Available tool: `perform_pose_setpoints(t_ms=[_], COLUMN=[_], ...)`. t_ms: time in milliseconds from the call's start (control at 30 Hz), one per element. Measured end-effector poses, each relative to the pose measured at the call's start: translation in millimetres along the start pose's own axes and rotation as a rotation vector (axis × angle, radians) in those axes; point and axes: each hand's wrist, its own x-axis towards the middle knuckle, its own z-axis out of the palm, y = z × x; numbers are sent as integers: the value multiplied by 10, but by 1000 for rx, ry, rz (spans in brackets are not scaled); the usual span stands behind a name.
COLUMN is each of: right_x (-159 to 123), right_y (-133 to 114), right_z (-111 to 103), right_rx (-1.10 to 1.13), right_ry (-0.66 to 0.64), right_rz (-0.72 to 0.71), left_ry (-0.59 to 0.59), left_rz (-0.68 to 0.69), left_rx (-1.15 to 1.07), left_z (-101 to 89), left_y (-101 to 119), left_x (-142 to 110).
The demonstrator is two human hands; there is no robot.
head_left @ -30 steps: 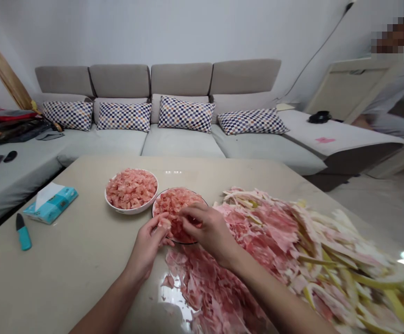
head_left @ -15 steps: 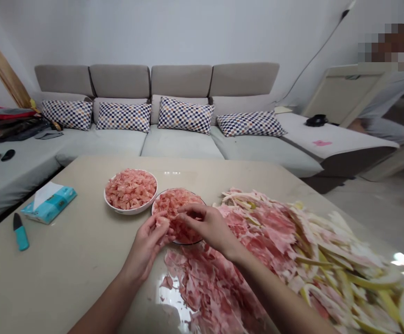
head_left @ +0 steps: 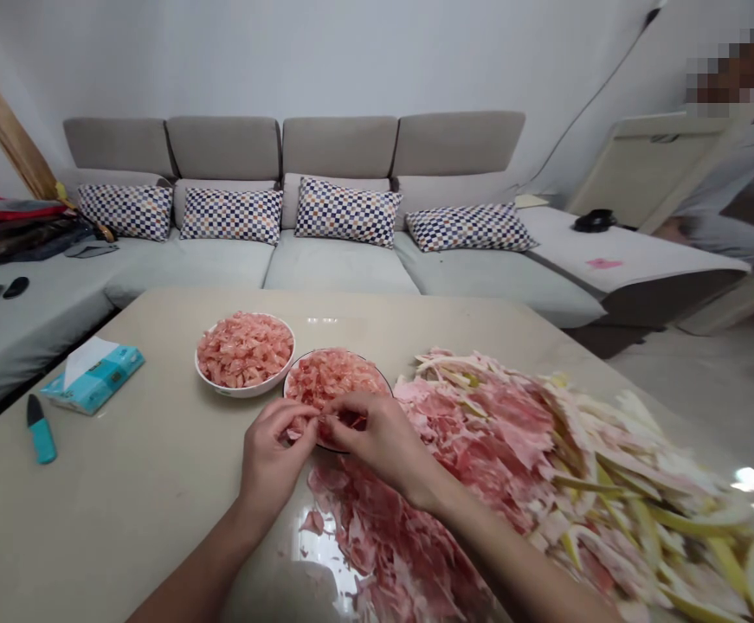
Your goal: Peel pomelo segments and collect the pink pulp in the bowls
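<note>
My left hand (head_left: pixel 277 454) pinches a small pink piece of pomelo, mostly hidden by the fingers, over the near rim of a dark-rimmed bowl (head_left: pixel 386 381). The fingertips of my right hand (head_left: pixel 380 441) are closed on the same piece, meeting the left ones. Pink pomelo flesh (head_left: pixel 338 374) fills the bowl beneath. To its left, a white bowl (head_left: pixel 247 393) is heaped with more peeled pulp (head_left: pixel 245 346). Pink membrane scraps (head_left: pixel 409 528) lie spread under and beside my right forearm.
Yellow-green and white pomelo rinds (head_left: pixel 655 510) cover the table's right side. A teal-handled knife (head_left: pixel 41 433) and a blue tissue pack (head_left: pixel 94 376) lie at the left. Behind the table (head_left: pixel 123 502) stands a grey sofa (head_left: pixel 338 264) with checked cushions. Another person (head_left: pixel 727 190) is at the far right.
My hands have come together, the fingertips now touching. My right hand has dropped slightly toward the bowl's near rim, and the left fingers have turned inward, covering more of the pomelo piece.
</note>
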Motion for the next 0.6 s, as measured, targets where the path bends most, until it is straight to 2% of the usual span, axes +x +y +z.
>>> perform_pose_setpoints(t_ms=[133, 300, 433, 500, 600], right_x=[-5, -18, 16, 76, 209], right_y=[-4, 0, 40, 83, 165], right_z=[9, -19, -91, -137, -196], right_rx=[-41, -33, -35, -60, -137], right_ry=[-12, -65, -4, 77, 175], right_rz=[-32, 23, 71, 49, -26], left_ry=[-14, -28, -36, -98, -277], left_rz=[51, 78, 32, 7, -20], left_rx=[85, 167, 145, 86, -1], left_z=[10, -6, -28, -11, 47], left_y=[-51, -123, -114, -80, -17], left_x=[-14, 15, 69, 66, 6])
